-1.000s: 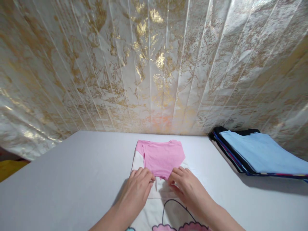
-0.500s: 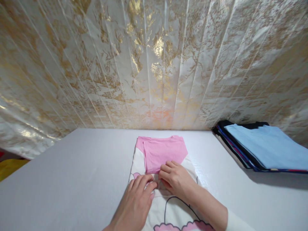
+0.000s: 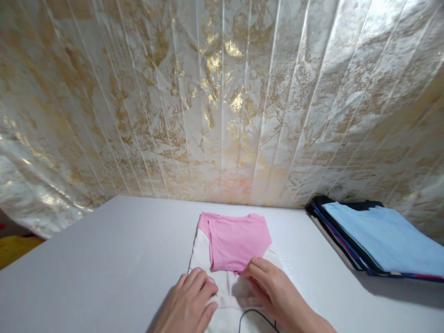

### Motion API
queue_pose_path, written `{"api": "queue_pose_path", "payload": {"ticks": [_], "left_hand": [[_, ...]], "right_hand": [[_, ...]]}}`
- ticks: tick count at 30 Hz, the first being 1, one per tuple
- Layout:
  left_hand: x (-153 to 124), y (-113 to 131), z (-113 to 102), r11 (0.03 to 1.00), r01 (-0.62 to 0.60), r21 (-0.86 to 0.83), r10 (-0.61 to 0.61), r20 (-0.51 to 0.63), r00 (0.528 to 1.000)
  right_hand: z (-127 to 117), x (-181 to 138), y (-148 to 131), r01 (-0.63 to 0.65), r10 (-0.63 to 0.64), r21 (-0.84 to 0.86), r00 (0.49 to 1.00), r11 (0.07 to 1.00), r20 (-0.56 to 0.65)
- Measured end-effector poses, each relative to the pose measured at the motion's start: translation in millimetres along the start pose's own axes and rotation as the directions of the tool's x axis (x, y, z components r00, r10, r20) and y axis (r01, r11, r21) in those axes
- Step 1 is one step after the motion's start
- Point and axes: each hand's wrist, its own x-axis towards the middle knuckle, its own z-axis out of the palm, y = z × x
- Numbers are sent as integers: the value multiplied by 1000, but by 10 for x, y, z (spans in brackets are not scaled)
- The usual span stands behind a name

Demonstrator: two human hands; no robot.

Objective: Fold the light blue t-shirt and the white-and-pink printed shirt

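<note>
A white garment with pink sleeves [image 3: 236, 240] lies partly folded on the white table [image 3: 104, 259], sleeves folded inward over the top. My left hand [image 3: 190, 303] rests flat on the white cloth at its left side, fingers stretched out. My right hand [image 3: 274, 291] lies on the cloth just below the lower edge of the pink part, fingers extended and touching the fabric. A dark printed outline shows at the bottom edge between my hands.
A stack of folded clothes [image 3: 378, 236], light blue on top with dark ones beneath, sits at the table's right rear. A wrinkled white-and-gold sheet [image 3: 222, 101] hangs as a backdrop behind the table. Something yellow [image 3: 17, 247] shows past the left edge.
Both hands have slid toward me along the garment, and the right hand has moved right off the pink part. The view has tilted up, hiding more of the print.
</note>
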Motion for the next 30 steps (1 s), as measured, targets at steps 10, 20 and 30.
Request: {"api": "queue_pose_path", "payload": {"ticks": [10,20,30], "left_hand": [[-41,-124,-187,971,142,-193,-113,155,981],[-36,94,-394,947,280,-155,-225,299,927],[117,-86,-399,974,170,-152,-144,170,975]], "right_hand": [[-185,-280,-94,-291,304,-92,926,952,224],[-350,-240,-159,-399,381,-18,860,917,341],[-352,-160,-102,-315,321,-66,934,947,159]]}}
